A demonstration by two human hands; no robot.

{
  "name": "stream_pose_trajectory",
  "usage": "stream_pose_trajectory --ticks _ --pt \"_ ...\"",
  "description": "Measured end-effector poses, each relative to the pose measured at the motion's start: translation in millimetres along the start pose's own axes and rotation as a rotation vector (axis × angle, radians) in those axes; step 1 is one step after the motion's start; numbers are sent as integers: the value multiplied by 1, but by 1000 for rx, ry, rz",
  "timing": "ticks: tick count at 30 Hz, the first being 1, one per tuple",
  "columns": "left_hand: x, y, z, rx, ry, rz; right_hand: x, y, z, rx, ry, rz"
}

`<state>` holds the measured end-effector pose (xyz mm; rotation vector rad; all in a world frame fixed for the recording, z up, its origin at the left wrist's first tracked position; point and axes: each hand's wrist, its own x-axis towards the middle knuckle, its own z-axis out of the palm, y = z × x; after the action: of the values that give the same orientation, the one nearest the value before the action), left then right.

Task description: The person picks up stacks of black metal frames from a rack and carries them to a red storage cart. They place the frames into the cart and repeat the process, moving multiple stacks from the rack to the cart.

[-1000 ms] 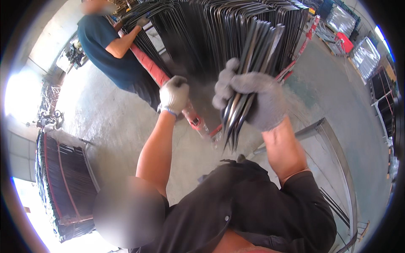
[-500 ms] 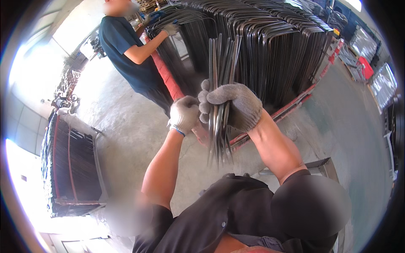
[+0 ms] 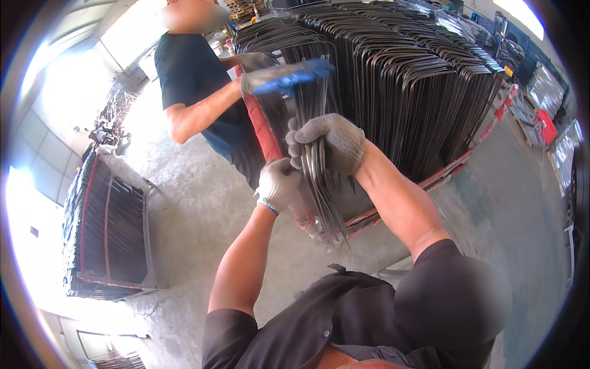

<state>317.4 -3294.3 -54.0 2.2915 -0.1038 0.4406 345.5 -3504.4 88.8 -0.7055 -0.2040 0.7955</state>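
My right hand (image 3: 338,142), in a grey knit glove, is closed around a bundle of dark bent metal rods (image 3: 322,187) in front of me. Their lower ends hang at a slant over the near corner of the rack. My left hand (image 3: 278,186), in a pale knit glove, is closed just left of the bundle, its fingers partly hidden, so whatever it grips does not show. A co-worker's blue-and-grey gloved hand (image 3: 289,77) reaches over the top of the rods, blurred by motion.
Dense rows of bent rods (image 3: 424,74) fill the rack, edged by a red-wrapped rail (image 3: 260,123) and a red lower bar (image 3: 442,175). At the left stands another loaded rack (image 3: 114,227). The co-worker (image 3: 196,92) stands at the far left side of the rack.
The rod bundle and my hands have come lower and closer to the rack corner. The co-worker's gloved hand has swung right, over the rods. The view has shifted slightly.
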Motion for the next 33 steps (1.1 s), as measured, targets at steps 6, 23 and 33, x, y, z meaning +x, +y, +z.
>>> stream_pose_trajectory --ticks 6,23,33 --pt "-4 6 -10 -34 13 13 1 -14 -8 -90 23 -35" --pt "10 -50 1 -50 -81 -24 -101 151 -28 -1034 725 -939" --pt "40 -93 -8 -29 -46 33 -514 339 35 -1249 1575 -606"
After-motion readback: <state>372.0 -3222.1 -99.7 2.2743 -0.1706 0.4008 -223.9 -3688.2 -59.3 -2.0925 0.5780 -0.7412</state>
